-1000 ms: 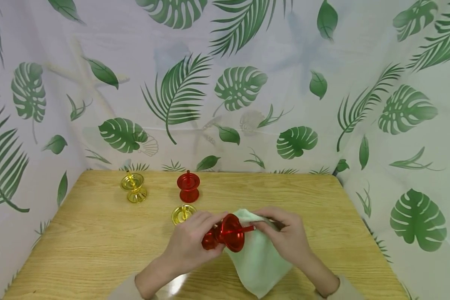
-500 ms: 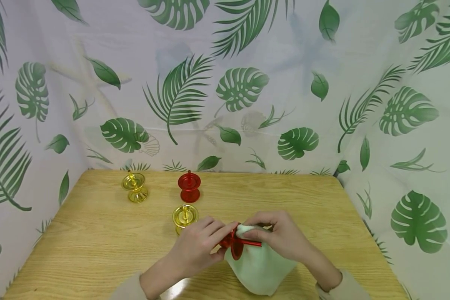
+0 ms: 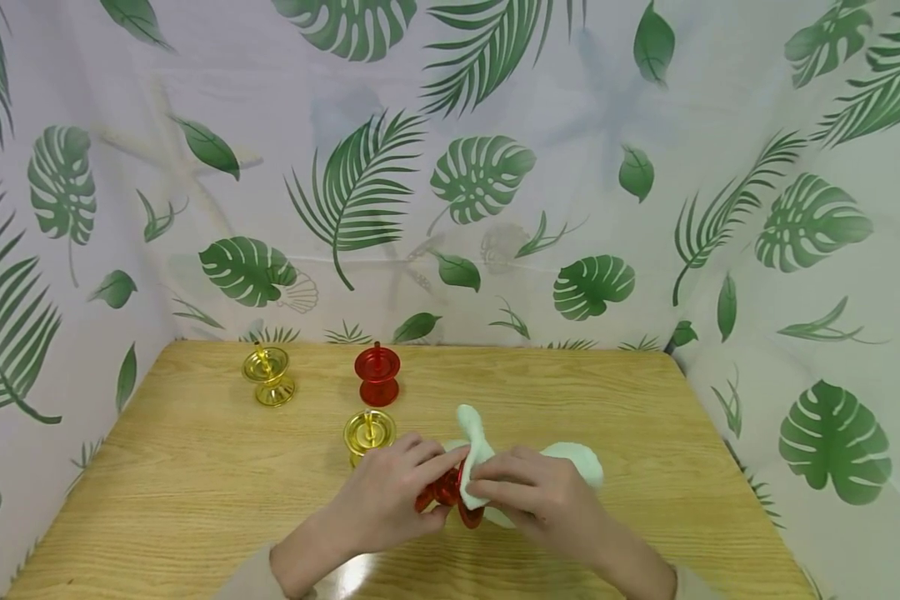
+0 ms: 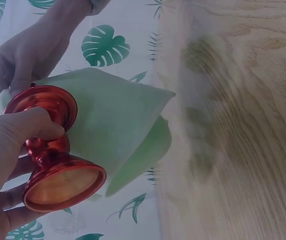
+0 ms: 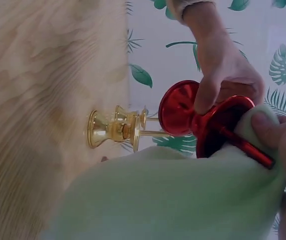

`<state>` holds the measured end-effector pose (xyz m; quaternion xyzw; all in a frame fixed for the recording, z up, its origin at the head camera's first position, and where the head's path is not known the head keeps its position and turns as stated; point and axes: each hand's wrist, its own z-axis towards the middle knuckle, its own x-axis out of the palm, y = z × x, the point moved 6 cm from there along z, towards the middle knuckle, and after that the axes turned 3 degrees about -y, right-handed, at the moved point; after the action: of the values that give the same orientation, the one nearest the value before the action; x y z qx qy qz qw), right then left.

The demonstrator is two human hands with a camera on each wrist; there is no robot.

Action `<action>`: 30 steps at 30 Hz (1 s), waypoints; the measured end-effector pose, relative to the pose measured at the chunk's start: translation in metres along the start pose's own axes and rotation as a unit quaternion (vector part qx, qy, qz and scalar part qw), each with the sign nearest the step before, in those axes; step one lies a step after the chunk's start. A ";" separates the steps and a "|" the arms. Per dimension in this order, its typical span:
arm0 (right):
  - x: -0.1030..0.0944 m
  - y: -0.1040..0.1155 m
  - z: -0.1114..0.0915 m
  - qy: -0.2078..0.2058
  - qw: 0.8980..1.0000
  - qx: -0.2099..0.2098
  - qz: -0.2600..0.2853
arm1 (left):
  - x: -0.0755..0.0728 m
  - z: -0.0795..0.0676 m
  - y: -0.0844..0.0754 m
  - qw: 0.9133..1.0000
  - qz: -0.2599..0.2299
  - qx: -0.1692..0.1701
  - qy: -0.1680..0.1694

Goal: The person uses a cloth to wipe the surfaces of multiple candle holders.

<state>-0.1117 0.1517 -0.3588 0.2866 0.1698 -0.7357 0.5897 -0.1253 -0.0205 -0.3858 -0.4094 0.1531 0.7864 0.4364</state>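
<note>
My left hand [image 3: 393, 496] grips a shiny red metal candle holder [image 3: 444, 486] by its waist, tipped on its side with the dish toward the right. In the left wrist view the open underside of its base [image 4: 65, 186] shows below the thumb. Pinched in my right hand [image 3: 547, 500] is a pale green cloth [image 3: 474, 450], pressed against the dish's inner face. The right wrist view shows the cloth [image 5: 148, 195] tucked into the dish beside the red central spike [image 5: 250, 150], with the right thumb on it. Loose cloth hangs below and behind the right hand.
Just beyond the left hand stands a gold candle holder [image 3: 369, 432]. Farther back are an upright red candle holder [image 3: 378, 387] and another gold one [image 3: 273, 387] at the left. The wooden table [image 3: 607, 392] meets a leaf-printed curtain [image 3: 390, 200] at its far edge.
The right hand has turned over and moved down across the dish, bunching the cloth into it. The cloth's hanging part has swung up and right. The held candle holder has tilted slightly.
</note>
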 end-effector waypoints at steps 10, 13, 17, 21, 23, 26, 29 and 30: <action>0.004 -0.002 -0.005 0.038 0.998 0.059 -0.007 | -0.001 0.001 -0.002 1.000 0.015 0.006 -0.002; 0.006 -0.005 -0.005 0.055 0.993 0.104 -0.003 | 0.000 0.000 -0.004 0.999 0.029 0.012 -0.013; 0.006 -0.006 -0.005 0.057 0.991 0.118 0.002 | 0.002 -0.001 -0.006 0.999 0.039 0.013 -0.020; 0.002 -0.006 -0.005 0.057 0.992 0.112 0.009 | 0.003 -0.002 -0.005 0.999 0.044 0.010 -0.020; -0.002 -0.006 -0.005 0.056 0.991 0.116 0.016 | 0.002 -0.002 -0.005 0.999 0.044 0.009 -0.019; -0.008 -0.008 -0.007 0.051 0.990 0.127 0.032 | 0.001 -0.002 -0.003 0.999 0.043 0.007 -0.018; -0.015 -0.010 -0.011 0.041 0.989 0.133 0.054 | -0.001 -0.003 -0.002 0.999 0.045 0.008 -0.022; -0.016 -0.011 -0.012 0.038 0.988 0.135 0.061 | -0.002 -0.003 -0.001 0.999 0.044 0.007 -0.022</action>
<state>-0.1171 0.1737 -0.3586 0.4012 0.0739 -0.7029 0.5827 -0.1224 -0.0228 -0.3861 -0.3813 0.1669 0.8128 0.4076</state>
